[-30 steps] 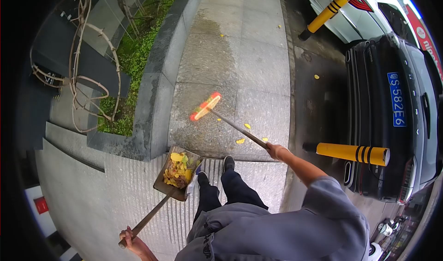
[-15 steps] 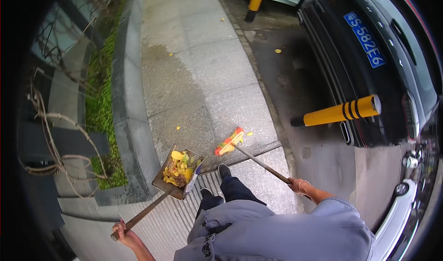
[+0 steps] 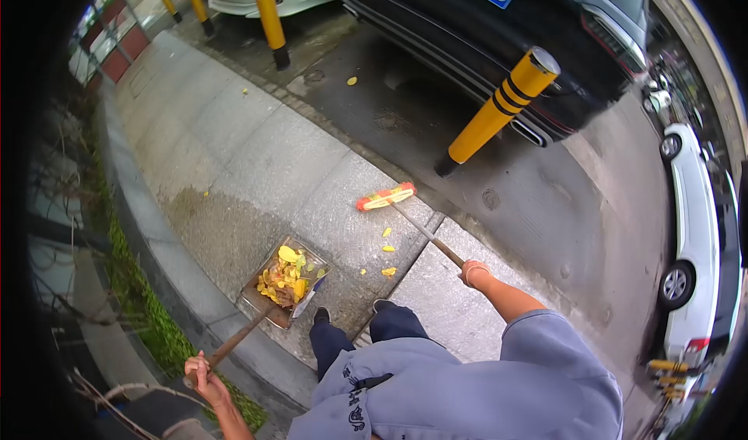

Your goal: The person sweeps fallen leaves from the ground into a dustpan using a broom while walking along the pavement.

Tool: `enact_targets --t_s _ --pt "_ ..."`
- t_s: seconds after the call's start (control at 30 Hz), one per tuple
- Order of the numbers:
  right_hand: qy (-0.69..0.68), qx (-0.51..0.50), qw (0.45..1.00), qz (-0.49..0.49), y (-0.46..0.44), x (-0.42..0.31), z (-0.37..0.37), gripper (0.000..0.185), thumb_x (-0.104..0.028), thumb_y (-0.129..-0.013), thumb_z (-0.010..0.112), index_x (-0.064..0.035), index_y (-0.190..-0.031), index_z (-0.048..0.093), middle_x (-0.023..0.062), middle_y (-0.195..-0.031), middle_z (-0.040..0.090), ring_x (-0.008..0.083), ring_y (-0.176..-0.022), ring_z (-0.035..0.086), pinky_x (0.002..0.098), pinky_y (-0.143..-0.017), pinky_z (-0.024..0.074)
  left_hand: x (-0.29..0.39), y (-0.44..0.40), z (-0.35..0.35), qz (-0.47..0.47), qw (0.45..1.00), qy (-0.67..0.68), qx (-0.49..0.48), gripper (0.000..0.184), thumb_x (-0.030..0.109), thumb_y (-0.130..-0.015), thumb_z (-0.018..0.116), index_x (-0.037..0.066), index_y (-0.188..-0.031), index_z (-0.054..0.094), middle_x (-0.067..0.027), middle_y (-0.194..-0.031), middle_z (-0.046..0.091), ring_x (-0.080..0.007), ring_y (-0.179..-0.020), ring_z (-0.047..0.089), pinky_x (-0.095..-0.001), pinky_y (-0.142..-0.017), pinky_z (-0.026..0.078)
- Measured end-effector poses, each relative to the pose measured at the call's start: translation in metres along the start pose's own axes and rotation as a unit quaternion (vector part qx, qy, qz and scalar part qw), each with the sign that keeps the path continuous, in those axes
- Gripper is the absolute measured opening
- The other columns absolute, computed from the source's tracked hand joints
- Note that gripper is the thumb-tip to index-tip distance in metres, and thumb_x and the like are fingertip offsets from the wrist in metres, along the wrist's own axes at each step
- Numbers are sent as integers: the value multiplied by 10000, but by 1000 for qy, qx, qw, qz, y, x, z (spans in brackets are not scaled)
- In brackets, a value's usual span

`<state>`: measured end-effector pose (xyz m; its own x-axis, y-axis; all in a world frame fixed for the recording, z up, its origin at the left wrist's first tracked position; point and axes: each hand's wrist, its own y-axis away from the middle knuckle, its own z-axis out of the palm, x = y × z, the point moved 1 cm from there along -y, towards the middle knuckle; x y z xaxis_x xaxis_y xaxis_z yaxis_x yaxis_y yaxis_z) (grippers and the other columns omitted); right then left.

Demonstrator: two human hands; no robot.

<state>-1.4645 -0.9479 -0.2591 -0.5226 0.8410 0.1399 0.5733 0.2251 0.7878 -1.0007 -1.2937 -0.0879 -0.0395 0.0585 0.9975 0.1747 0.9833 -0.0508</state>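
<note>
Two hands grip long handles; the left hand (image 3: 204, 378), lower left of the frame, is closed round the dustpan's handle, and the dustpan (image 3: 253, 294), left of centre, holds yellow and brown leaves (image 3: 284, 278); the right hand (image 3: 474, 272), right of centre, is wrapped round the handle of the broom (image 3: 386, 198), whose head is near the centre, above loose yellow leaves (image 3: 388, 248) on the pavement (image 3: 269, 160).

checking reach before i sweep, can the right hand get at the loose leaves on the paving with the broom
Probably yes. The right hand grips the broom, whose head is just past the loose leaves. Nothing visible stands between them, and the dustpan sits off to the left.
</note>
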Motion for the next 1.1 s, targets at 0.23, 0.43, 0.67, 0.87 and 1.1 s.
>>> enact_targets --t_s 0.23,0.43,0.67,0.87,1.1 --pt "-70 -148 983 78 133 -61 135 318 -83 -629 491 62 -911 468 223 -803 539 276 -794 544 346 -646 453 -74 -99 24 -52 989 9 -138 218 51 -692 462 99 -548 306 11 -563 290 -88 -551 310 -342 -850 258" --pt "-334 -233 908 99 229 -102 117 221 -99 -649 461 49 -811 491 179 -667 550 246 -513 560 339 -502 450 -97 -128 51 -65 957 26 -283 196 39 -673 478 95 -560 328 4 -586 332 -98 -594 340 -369 -881 223" --pt "-317 -156 926 135 205 -110 126 197 -116 -647 459 61 -719 508 176 -556 538 239 -501 561 324 -494 451 -112 -120 84 -39 929 0 -368 185 55 -648 495 90 -542 348 -2 -556 368 -107 -557 369 -372 -851 266" --pt "-382 -232 889 103 224 -153 139 157 -109 -654 482 38 -600 481 97 -516 523 169 -410 517 276 -386 420 -131 -75 114 18 907 -75 -414 164 19 -622 510 43 -525 380 -17 -539 406 -124 -557 405 -358 -753 360" --pt "-641 -323 694 54 285 -152 118 179 -134 -673 506 3 -678 390 44 -481 458 109 -355 444 261 -357 376 -137 -77 114 -19 923 -70 -377 168 9 -628 506 39 -527 375 -20 -542 406 -135 -575 409 -356 -757 356"
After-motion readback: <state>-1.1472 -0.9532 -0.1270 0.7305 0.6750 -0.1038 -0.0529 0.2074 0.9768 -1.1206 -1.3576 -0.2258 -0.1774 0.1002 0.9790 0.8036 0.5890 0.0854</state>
